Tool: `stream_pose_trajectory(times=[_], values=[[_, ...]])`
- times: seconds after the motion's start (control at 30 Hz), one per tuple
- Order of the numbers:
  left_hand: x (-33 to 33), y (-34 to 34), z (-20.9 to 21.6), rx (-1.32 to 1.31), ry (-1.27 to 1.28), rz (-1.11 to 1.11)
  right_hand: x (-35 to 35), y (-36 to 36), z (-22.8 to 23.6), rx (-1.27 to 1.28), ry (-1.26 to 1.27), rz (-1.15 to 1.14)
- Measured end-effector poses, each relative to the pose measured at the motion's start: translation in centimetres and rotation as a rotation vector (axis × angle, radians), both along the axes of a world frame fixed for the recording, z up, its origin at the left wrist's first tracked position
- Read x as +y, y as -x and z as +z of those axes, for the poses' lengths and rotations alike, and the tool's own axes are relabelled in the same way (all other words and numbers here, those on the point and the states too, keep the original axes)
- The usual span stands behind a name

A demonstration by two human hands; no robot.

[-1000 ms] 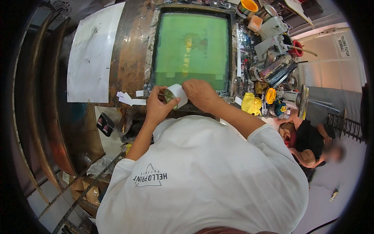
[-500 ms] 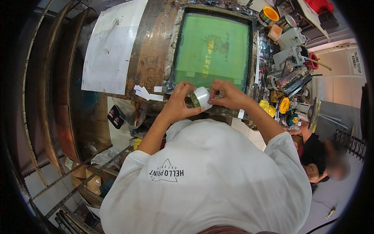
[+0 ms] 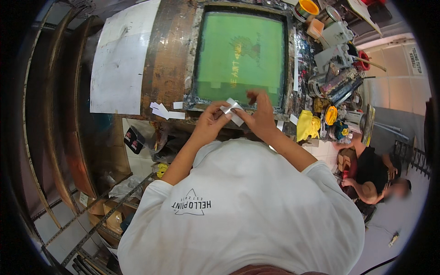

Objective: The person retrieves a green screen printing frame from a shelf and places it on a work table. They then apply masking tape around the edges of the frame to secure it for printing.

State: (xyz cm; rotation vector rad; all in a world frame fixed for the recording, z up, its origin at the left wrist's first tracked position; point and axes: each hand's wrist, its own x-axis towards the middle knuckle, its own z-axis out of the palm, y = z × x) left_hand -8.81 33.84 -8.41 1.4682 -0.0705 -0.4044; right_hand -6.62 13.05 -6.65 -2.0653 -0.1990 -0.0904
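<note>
A roll of clear, shiny tape (image 3: 234, 112) is between my hands at the near edge of the screen-printing frame. My left hand (image 3: 211, 122) is closed round its left side, thumb and fingers against it. From the right, my right hand (image 3: 262, 118) presses its thumb on the roll's face, while its other fingers curl above, slightly smeared. Beyond lies the printing frame (image 3: 189, 78) with a green mesh (image 3: 224, 55), which carries yellow lettering and a darker drawing. Its near rim is partly hidden by my hands.
White paper slips (image 3: 175, 115) and a large white sheet (image 3: 120, 59) lie left on the wooden table (image 3: 166, 59). Ink tubs (image 3: 306, 9), white jugs (image 3: 331, 57) and a yellow cloth (image 3: 308, 126) crowd the right. A person (image 3: 378, 172) sits at far right; racks (image 3: 82, 114) stand left.
The tape roll has been turned and tipped between my hands. My right thumb has moved onto its face, with the fingers lifted off. The whole view has shifted slightly, uncovering more yellow cloth.
</note>
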Motion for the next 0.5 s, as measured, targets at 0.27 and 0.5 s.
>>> stream_pose_trajectory(times=[0.27,0.5], values=[[0.2,0.8,-1.7,0.611,0.497,0.248,-3.6,1.2,-0.9,0.075,0.159,0.536],[-0.6,0.7,-2.4,0.267,0.137,0.378,-4.2,0.1,2.0,0.506,0.216,0.646]])
